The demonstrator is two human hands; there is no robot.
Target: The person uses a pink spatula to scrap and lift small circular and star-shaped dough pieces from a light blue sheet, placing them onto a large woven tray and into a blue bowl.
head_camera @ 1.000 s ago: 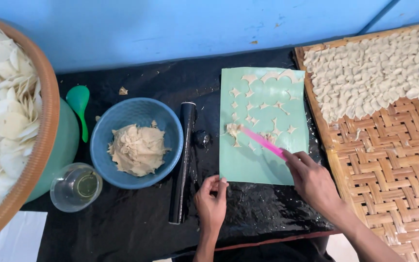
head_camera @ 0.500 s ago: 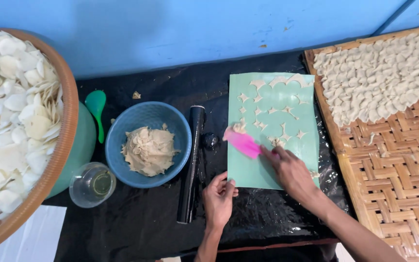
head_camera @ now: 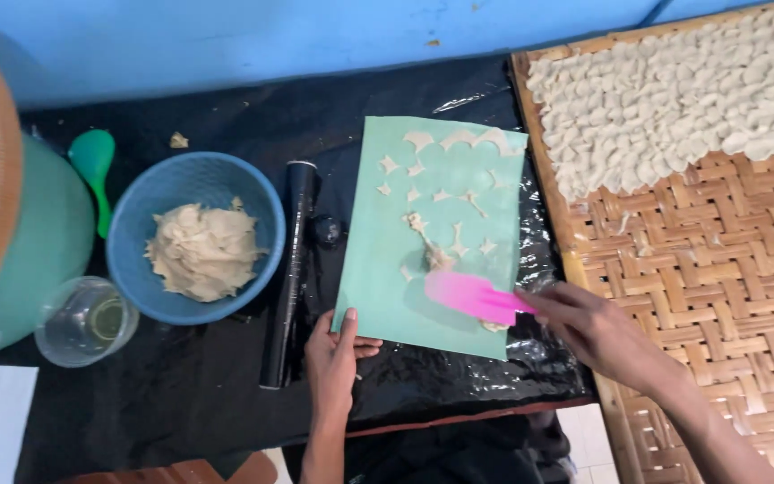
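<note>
My right hand (head_camera: 597, 332) still grips the pink scraper (head_camera: 472, 298), now drawn nearer the green mat's (head_camera: 432, 233) front edge, while my left hand (head_camera: 333, 354) stays flat, fingers spread, on its near-left corner.

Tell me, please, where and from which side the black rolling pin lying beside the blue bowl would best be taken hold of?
Probably around the middle of the black rolling pin, from above. It lies flat on the black sheet, long axis running away from the person, so fingers can close across its narrow width. The blue bowl crowds its left side and the green mat its right, so a sideways approach looks cramped.
</note>
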